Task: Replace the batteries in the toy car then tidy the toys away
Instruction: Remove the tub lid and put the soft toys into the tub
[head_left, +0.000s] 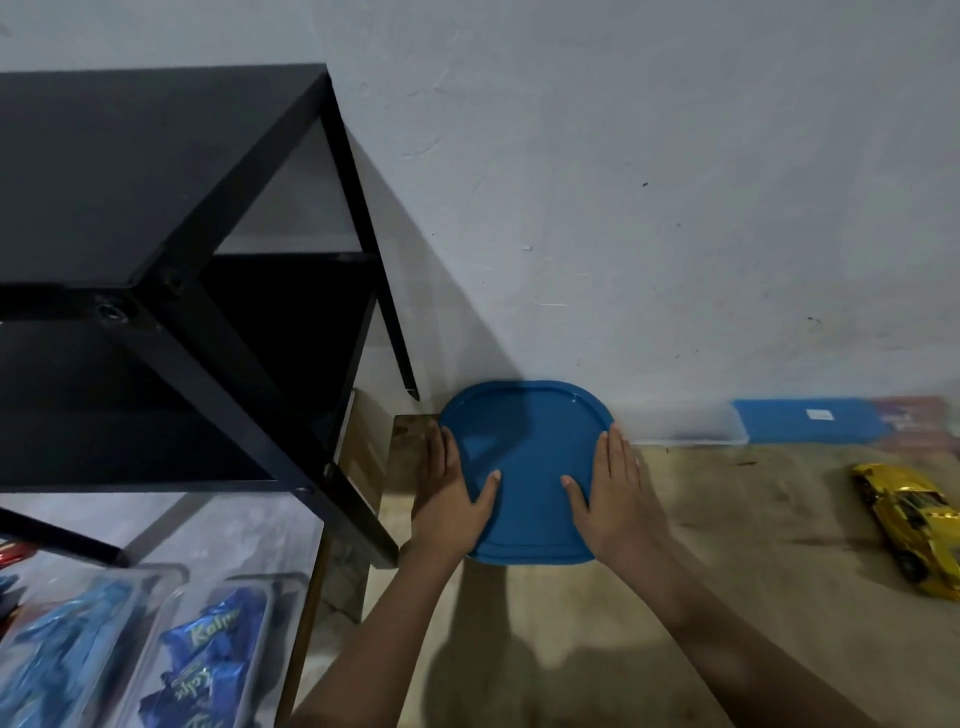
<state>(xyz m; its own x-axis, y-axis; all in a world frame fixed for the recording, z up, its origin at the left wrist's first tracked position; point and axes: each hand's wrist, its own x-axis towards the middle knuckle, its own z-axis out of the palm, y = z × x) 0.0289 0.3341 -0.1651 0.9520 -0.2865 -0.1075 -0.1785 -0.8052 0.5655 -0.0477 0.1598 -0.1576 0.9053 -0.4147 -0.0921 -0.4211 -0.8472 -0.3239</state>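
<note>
Left hand, right hand press blue lid on wooden table.

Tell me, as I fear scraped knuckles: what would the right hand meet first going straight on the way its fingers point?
Likely the wall, just past the blue lid that the right hand rests on; the clear box beside it may lie close to that line, depth unclear.
</note>
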